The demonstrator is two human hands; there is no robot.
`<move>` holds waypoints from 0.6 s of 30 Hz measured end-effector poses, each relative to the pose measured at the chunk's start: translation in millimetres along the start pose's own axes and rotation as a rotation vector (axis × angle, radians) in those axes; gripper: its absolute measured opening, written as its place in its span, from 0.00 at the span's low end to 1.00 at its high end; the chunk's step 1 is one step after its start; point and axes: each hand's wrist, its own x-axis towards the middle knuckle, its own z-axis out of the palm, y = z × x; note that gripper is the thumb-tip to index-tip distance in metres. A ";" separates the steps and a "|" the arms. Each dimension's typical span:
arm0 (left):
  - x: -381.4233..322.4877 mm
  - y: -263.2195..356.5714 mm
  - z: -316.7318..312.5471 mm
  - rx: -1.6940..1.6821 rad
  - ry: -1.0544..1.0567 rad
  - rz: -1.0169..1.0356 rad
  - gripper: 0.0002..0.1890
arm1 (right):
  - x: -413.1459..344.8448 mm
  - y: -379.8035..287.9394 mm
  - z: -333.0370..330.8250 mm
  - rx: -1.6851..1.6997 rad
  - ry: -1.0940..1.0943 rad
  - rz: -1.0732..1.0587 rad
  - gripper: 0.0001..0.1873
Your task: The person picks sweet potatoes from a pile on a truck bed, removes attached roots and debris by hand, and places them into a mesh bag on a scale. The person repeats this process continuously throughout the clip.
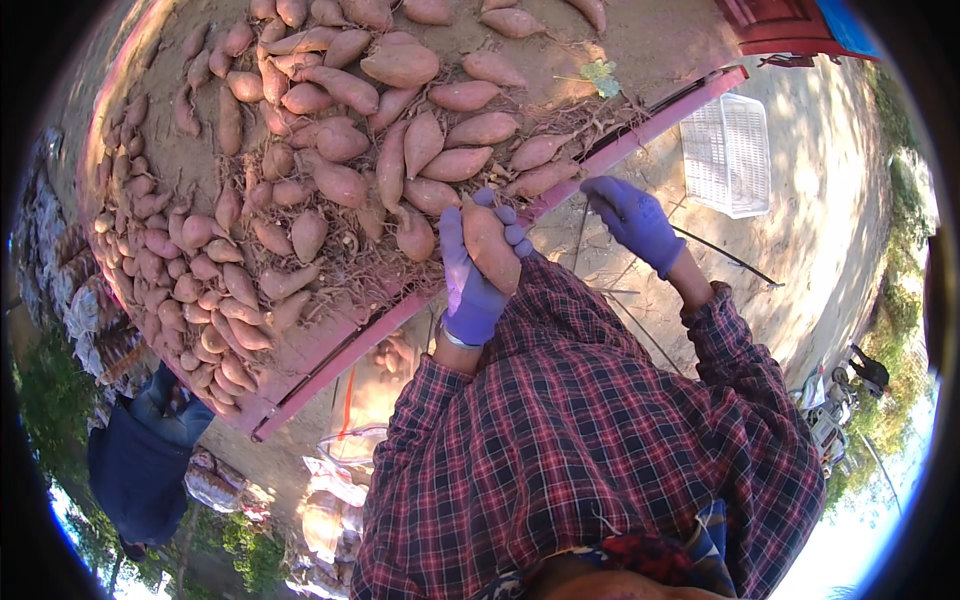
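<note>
My left hand (474,277), in a purple glove, is closed around a plump sweet potato (491,247) just over the near edge of a red-rimmed table (337,367). To its right, above the rim, my right hand (630,217) wears the same kind of glove; its fingers are bent towards the table and I cannot tell whether anything is between them. Many sweet potatoes (399,64) lie across the soil-covered table top, larger ones ahead and smaller ones at the left. Thin roots (352,277) and dirt are strewn along the near rim.
A white plastic crate (726,154) rests on the ground at the right, beyond a thin metal rod (727,257). At the lower left a person in dark clothes (139,465) is near filled sacks (214,480). A green leaf (600,76) lies on the table.
</note>
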 end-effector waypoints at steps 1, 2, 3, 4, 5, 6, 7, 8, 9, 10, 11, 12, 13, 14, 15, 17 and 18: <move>-0.6 1.8 -0.6 0.076 0.055 0.060 0.26 | 16.1 10.5 -9.0 -0.262 0.132 -0.050 0.17; 0.4 3.0 -2.2 0.155 0.109 0.120 0.26 | 31.5 21.8 -17.4 -0.525 0.280 -0.062 0.21; 2.5 3.3 -3.4 0.238 0.162 0.186 0.25 | 44.5 27.1 -19.4 -0.483 0.306 -0.044 0.24; 5.5 1.9 -5.2 0.289 0.173 0.189 0.25 | 58.5 18.4 -11.1 -0.453 0.305 -0.218 0.22; 7.0 -1.0 -9.3 0.342 0.189 0.190 0.25 | 74.2 1.8 5.8 -0.416 0.299 -0.388 0.20; 7.5 -2.9 -11.9 0.394 0.204 0.193 0.25 | 92.3 -9.4 18.3 -0.385 0.219 -0.533 0.17; 7.1 -3.2 -11.9 0.377 0.201 0.182 0.25 | 104.3 -9.7 30.0 -0.439 0.179 -0.573 0.15; 7.7 -2.2 -11.3 0.366 0.194 0.171 0.25 | 115.0 -5.4 45.2 -0.492 0.147 -0.612 0.14; 8.2 0.8 -12.8 0.354 0.192 0.169 0.24 | 127.8 -1.6 54.9 -0.541 0.112 -0.657 0.12; 7.3 3.8 -17.5 0.506 0.165 0.227 0.24 | 137.9 0.4 52.1 -0.562 0.053 -0.647 0.13; 6.3 8.5 -23.0 0.659 0.138 0.282 0.24 | 147.1 4.9 45.1 -0.583 -0.006 -0.634 0.13; 5.6 12.2 -25.0 0.637 0.112 0.284 0.24 | 154.0 12.7 38.7 -0.609 -0.071 -0.617 0.14; 4.5 15.6 -25.9 0.617 0.084 0.284 0.24 | 163.9 28.7 26.8 -0.474 -0.032 -0.525 0.14; 6.2 19.7 -19.1 0.423 0.049 0.241 0.23 | 175.8 48.8 9.3 -0.348 0.010 -0.438 0.15; 6.0 23.7 -13.7 0.231 0.019 0.191 0.23 | 178.8 56.1 -3.2 -0.219 0.048 -0.346 0.15; 8.7 24.9 -6.2 0.226 0.035 0.209 0.24 | 171.8 65.3 -13.7 -0.294 -0.049 -0.294 0.17; 10.4 26.1 -2.2 0.237 0.045 0.223 0.24 | 171.3 63.3 -16.6 -0.328 -0.093 -0.273 0.19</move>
